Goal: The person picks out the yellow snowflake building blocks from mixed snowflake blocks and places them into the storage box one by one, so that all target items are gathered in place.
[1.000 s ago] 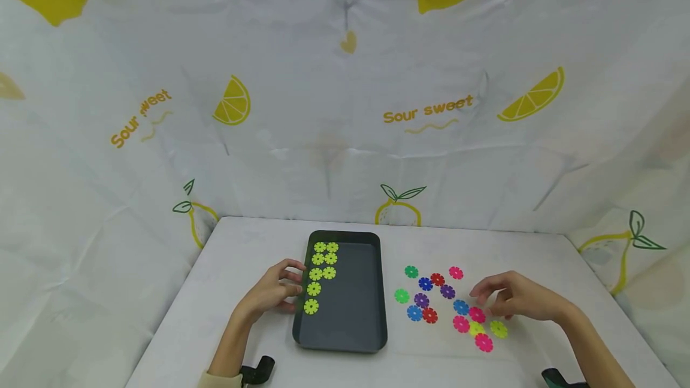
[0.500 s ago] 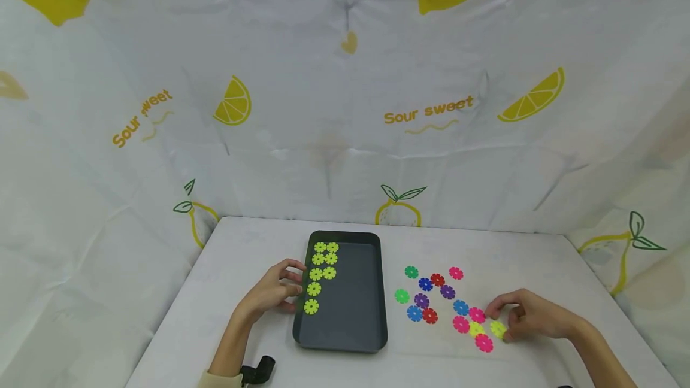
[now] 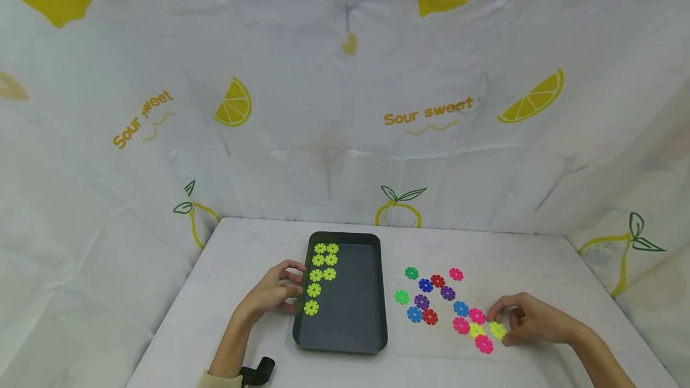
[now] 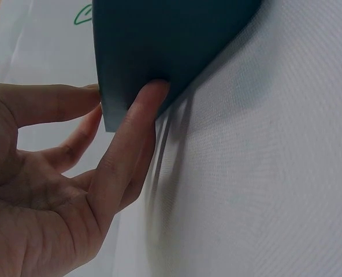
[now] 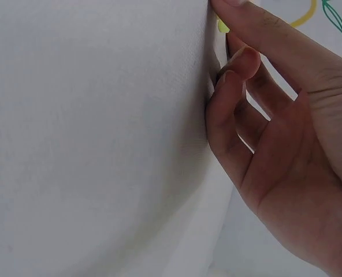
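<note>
A dark grey baking tray stands left of centre on the table, with several yellow-green notched plastic discs along its left side. My left hand touches the tray's left outer side. In the left wrist view, its fingertips rest on the outer wall and rim. My right hand pinches a yellow-green notched disc between thumb and index finger, low at the table. In the right wrist view, only a sliver of that disc shows beside the thumb; the other fingers are curled.
Loose notched discs lie right of the tray: green, blue, red, purple and pink. Another yellow one lies among the pink ones. A lemon-print cloth hangs behind the white table.
My right hand has come down and slightly right, from above the pink and blue discs to the yellow-green disc, and now pinches it. My left hand stays at the tray.
</note>
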A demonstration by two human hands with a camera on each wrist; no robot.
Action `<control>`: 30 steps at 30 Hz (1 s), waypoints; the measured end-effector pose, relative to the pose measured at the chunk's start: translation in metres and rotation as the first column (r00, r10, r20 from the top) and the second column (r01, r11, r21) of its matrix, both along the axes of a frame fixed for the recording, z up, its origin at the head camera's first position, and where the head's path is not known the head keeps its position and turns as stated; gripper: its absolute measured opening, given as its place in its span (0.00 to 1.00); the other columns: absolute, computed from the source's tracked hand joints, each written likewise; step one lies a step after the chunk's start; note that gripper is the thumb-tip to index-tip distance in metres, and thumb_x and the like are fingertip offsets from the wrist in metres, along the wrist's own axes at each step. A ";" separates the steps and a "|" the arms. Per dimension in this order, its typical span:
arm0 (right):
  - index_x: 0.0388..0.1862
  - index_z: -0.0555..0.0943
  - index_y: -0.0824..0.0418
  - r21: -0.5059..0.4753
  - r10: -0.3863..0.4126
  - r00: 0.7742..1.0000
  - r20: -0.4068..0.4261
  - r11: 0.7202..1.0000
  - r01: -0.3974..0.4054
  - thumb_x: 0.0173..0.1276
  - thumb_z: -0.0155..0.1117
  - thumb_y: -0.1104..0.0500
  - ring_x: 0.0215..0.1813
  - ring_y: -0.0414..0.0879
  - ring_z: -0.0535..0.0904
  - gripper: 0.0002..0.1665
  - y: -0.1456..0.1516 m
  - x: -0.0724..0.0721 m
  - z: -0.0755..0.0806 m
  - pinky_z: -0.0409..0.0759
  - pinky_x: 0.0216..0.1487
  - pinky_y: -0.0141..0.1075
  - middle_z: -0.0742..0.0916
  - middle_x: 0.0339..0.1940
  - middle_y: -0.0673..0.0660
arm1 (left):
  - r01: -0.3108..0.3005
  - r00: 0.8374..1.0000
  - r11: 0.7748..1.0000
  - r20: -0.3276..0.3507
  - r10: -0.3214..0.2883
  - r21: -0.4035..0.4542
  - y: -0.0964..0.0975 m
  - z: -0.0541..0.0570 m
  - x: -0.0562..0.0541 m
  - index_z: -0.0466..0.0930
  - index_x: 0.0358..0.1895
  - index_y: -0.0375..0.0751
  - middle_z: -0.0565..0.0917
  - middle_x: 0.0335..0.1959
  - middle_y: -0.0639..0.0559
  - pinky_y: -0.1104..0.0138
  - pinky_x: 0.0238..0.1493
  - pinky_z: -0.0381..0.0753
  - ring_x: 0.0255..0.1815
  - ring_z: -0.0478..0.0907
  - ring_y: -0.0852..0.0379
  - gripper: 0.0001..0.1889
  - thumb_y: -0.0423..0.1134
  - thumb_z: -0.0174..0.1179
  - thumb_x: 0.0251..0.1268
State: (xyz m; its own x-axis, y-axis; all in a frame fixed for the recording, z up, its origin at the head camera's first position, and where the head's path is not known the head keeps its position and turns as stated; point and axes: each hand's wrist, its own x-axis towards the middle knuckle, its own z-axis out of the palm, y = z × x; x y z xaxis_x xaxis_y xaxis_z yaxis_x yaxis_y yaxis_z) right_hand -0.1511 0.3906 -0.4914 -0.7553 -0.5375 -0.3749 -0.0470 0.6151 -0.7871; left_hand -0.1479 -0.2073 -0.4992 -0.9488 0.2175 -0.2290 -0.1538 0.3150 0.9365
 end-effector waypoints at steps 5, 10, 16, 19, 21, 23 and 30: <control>0.55 0.87 0.65 0.022 0.005 1.000 -0.018 1.000 -0.004 0.64 0.82 0.60 0.29 0.42 0.76 0.22 -0.001 0.000 0.000 0.77 0.32 0.26 0.87 0.43 0.57 | 0.000 1.000 1.000 0.003 0.000 0.009 0.000 0.001 0.002 0.73 0.71 0.39 0.80 0.58 0.34 0.56 0.36 0.93 0.46 0.84 0.49 0.28 0.30 0.65 0.68; 0.53 0.87 0.64 0.013 0.020 0.999 -0.037 1.000 -0.020 0.64 0.82 0.59 0.29 0.42 0.76 0.20 -0.001 0.001 0.000 0.77 0.31 0.26 0.87 0.41 0.54 | 0.001 1.000 1.000 0.000 -0.001 0.005 0.000 0.002 0.001 0.73 0.71 0.39 0.80 0.58 0.34 0.56 0.36 0.93 0.46 0.85 0.48 0.28 0.30 0.65 0.68; 0.54 0.87 0.64 0.008 0.031 0.998 -0.050 1.000 -0.030 0.65 0.82 0.59 0.30 0.43 0.77 0.21 -0.001 0.002 0.000 0.78 0.32 0.26 0.86 0.41 0.53 | 0.006 1.000 1.000 -0.007 -0.006 0.010 0.000 0.003 0.002 0.73 0.72 0.38 0.79 0.58 0.33 0.56 0.37 0.93 0.48 0.84 0.48 0.28 0.30 0.66 0.69; 0.55 0.87 0.64 0.010 0.029 0.998 -0.047 1.000 -0.028 0.65 0.82 0.60 0.30 0.43 0.77 0.21 -0.002 0.001 0.000 0.78 0.33 0.26 0.86 0.42 0.54 | 0.005 1.000 1.000 -0.006 -0.005 0.011 0.000 0.002 0.003 0.73 0.72 0.38 0.79 0.59 0.34 0.55 0.37 0.93 0.48 0.84 0.47 0.28 0.30 0.65 0.69; 0.54 0.87 0.64 0.012 0.032 0.998 -0.052 0.999 -0.031 0.65 0.82 0.60 0.29 0.43 0.77 0.21 -0.002 0.001 0.000 0.78 0.32 0.26 0.86 0.41 0.54 | 0.004 1.000 1.000 -0.006 -0.004 0.010 0.000 0.002 0.003 0.73 0.72 0.38 0.79 0.59 0.34 0.55 0.37 0.94 0.48 0.84 0.48 0.29 0.30 0.65 0.69; 0.54 0.87 0.63 0.013 0.037 0.998 -0.055 0.999 -0.037 0.64 0.82 0.60 0.30 0.43 0.77 0.20 -0.001 0.000 0.000 0.78 0.32 0.26 0.87 0.40 0.53 | 0.003 1.000 1.000 -0.005 -0.003 0.008 0.000 0.002 0.003 0.73 0.72 0.38 0.79 0.59 0.33 0.55 0.38 0.94 0.48 0.85 0.48 0.29 0.30 0.65 0.69; 0.53 0.88 0.62 -0.038 0.067 0.996 -0.064 0.997 -0.070 0.66 0.81 0.59 0.32 0.43 0.79 0.18 0.005 -0.005 -0.007 0.79 0.33 0.26 0.88 0.40 0.51 | 0.005 1.000 1.000 -0.009 -0.005 0.003 0.000 0.002 0.002 0.73 0.72 0.38 0.79 0.59 0.33 0.55 0.37 0.94 0.48 0.85 0.47 0.28 0.30 0.66 0.68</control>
State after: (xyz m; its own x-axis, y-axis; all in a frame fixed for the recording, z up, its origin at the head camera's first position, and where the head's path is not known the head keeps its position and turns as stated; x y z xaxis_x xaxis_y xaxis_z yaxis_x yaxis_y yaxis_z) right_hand -0.1557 0.3952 -0.4982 -0.7376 -0.6025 -0.3050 -0.1385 0.5770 -0.8049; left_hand -0.1459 -0.2072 -0.4969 -0.9499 0.2225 -0.2196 -0.1438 0.3125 0.9390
